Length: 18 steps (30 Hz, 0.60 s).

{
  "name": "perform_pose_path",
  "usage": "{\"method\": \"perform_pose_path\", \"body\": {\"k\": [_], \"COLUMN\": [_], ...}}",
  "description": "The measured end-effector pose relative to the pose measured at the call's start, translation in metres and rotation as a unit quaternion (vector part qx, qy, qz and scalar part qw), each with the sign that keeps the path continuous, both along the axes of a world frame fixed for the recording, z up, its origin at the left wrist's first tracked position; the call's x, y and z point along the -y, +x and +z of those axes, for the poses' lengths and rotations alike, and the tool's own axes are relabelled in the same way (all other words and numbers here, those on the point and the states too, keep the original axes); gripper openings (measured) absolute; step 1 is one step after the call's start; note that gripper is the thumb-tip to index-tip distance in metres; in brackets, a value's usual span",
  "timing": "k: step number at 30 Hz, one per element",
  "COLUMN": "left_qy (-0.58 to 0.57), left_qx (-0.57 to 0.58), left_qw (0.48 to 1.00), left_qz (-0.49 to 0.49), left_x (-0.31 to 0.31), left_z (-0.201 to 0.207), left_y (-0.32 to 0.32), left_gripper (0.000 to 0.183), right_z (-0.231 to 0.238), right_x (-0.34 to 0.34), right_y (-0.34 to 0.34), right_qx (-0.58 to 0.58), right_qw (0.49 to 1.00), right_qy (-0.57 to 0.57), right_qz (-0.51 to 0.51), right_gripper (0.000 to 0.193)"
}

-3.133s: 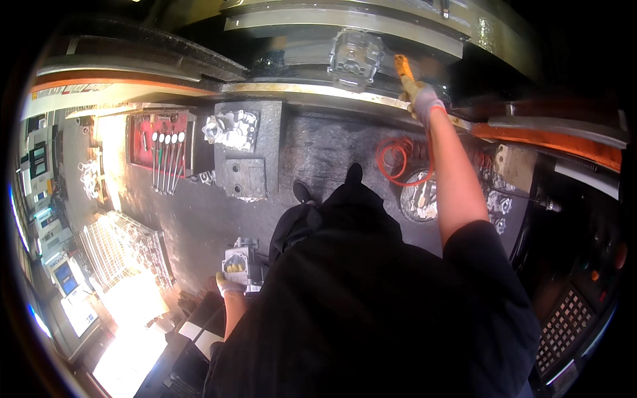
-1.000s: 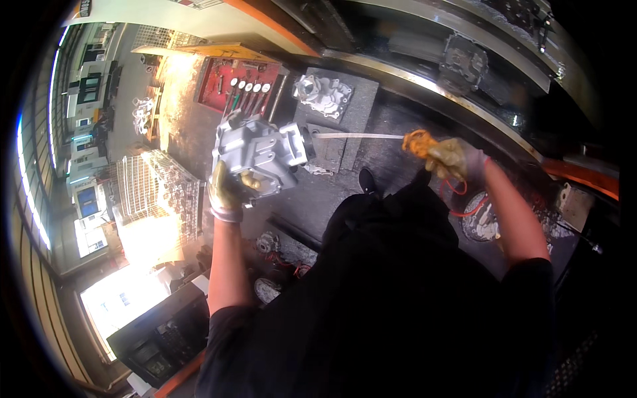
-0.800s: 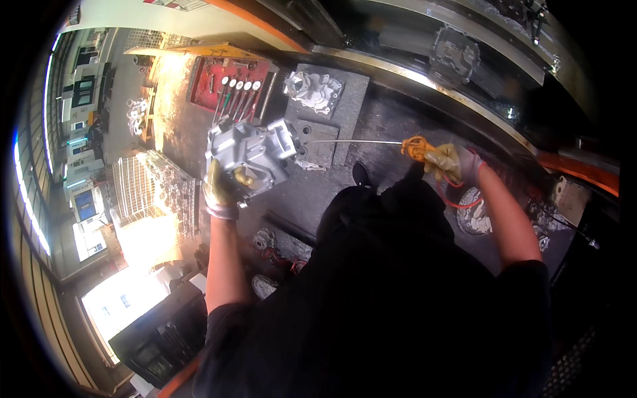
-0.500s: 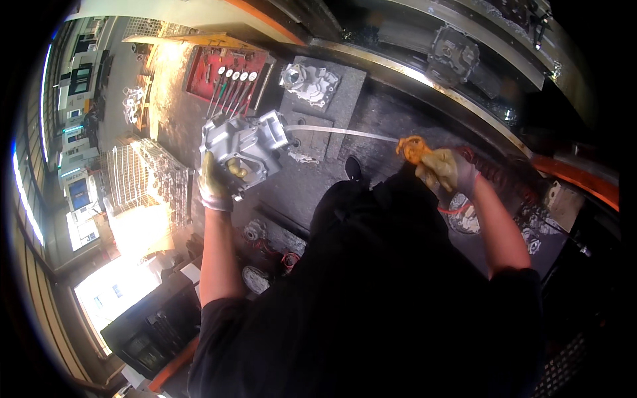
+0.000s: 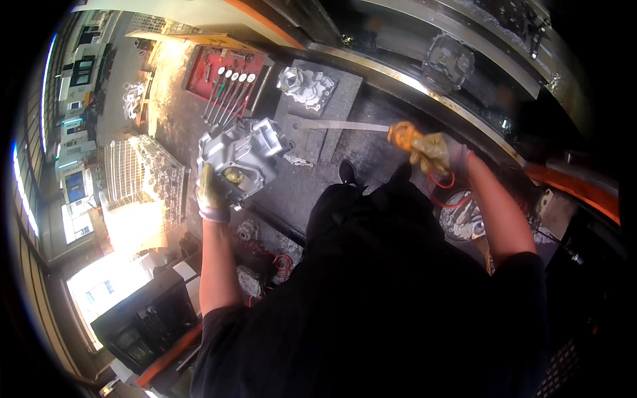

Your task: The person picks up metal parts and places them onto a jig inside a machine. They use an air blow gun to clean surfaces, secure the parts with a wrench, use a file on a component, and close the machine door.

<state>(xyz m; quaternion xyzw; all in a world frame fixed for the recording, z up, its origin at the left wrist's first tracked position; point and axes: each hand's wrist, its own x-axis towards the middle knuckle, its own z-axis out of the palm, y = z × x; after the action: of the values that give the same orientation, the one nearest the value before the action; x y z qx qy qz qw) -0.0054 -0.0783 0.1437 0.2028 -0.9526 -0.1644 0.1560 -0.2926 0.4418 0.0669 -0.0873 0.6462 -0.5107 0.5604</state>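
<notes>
My left hand (image 5: 213, 194), in a pale, soiled work glove, is closed on the near left side of a grey cast-metal housing (image 5: 245, 156). Some of its gloved fingers show through an opening in the casting. The housing is held up above the bench, tilted. My right hand (image 5: 434, 154), gloved too, grips an orange air blow gun (image 5: 402, 136). From the gun a long, thin metal nozzle (image 5: 345, 125) reaches left, its end near the housing but apart from it. A red hose (image 5: 446, 192) hangs by the right hand.
Another casting (image 5: 306, 89) lies on a grey plate beyond the housing. A red tray (image 5: 219, 73) with several dial gauges stands at the far left. Along the far right runs a machine's metal ledge (image 5: 411, 81), with another casting (image 5: 448, 63) inside. A wire basket (image 5: 142, 172) is at left.
The blow gun and right hand have shifted slightly left and up; the nozzle now looks straighter. The housing has turned slightly in my left hand. More of the red hose shows.
</notes>
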Motion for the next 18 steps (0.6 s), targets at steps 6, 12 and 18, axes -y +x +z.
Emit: {"method": "perform_pose_path", "body": {"k": [6,12,18], "left_qy": [-0.07,0.15,0.261], "left_qx": [0.021,0.122,0.144], "left_qw": [0.996,0.978,0.948], "left_qz": [-0.053,0.08,0.113], "left_x": [-0.029,-0.006,-0.093], "left_z": [0.033,0.063,0.139], "left_y": [-0.009,-0.002,-0.066], "left_gripper": [0.008,0.033,0.049], "right_z": [-0.029,-0.036,-0.034], "right_x": [-0.02,-0.018,-0.015], "right_y": [0.013,0.014,0.018], "right_qx": [0.049,0.066,0.064], "right_qw": [0.992,0.991,0.991], "right_qy": [0.008,-0.028,-0.061], "right_qz": [0.115,0.113,0.096], "right_gripper": [0.056,0.061,0.061]}}
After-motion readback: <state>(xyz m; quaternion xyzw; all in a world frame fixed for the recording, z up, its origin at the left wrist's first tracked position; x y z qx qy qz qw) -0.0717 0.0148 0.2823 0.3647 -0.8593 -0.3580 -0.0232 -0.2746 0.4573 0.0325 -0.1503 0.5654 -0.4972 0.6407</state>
